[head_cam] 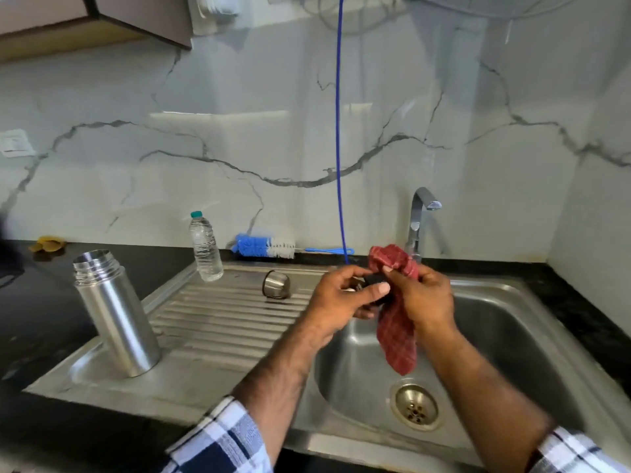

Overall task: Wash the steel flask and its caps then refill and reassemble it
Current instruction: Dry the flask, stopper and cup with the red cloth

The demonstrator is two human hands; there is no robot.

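The open steel flask [114, 312] stands upright, uncapped, on the left end of the draining board. A steel cup-shaped cap [276, 285] lies on its side further back on the ribbed board. My left hand [345, 298] grips a small dark inner cap [374, 290], mostly hidden by fingers, above the sink's left rim. My right hand [426, 295] presses a red checked cloth [397, 332] against that cap; the cloth hangs down over the basin.
A steel sink [512, 336] with a drain [416, 407] lies below my hands, the tap [419, 220] behind. A plastic water bottle [205, 247] and a blue-white bottle brush [266, 246] sit at the back. A blue cord [338, 131] hangs down the wall.
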